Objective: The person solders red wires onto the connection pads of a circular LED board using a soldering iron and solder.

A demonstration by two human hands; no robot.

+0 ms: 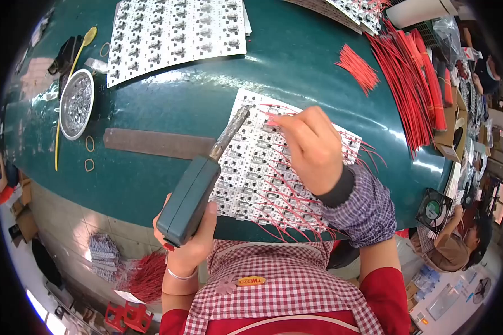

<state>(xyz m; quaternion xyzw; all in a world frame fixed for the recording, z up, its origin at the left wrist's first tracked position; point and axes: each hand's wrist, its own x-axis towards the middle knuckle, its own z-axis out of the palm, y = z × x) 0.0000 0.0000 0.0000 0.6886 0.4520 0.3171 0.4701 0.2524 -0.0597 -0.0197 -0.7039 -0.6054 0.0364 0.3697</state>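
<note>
Circuit panel (235,178), white and studded with small parts, lies at the centre of the frame on the green table (151,109), with thin red wires (279,187) trailing over its right half and past its lower edge. Your left hand (195,248), lower left of centre, is wrapped around the dark handle of a soldering gun (190,195), its metal tip at the panel's top left corner. Your right hand (317,148) hangs over the upper part with thumb and forefinger closed together; whether a wire sits between them is too small to tell. A flat bar (156,143) lies left of the panel, a bowl of shiny bits (66,125) stands farther left, and long red wires (399,84) fill the upper right.
</note>
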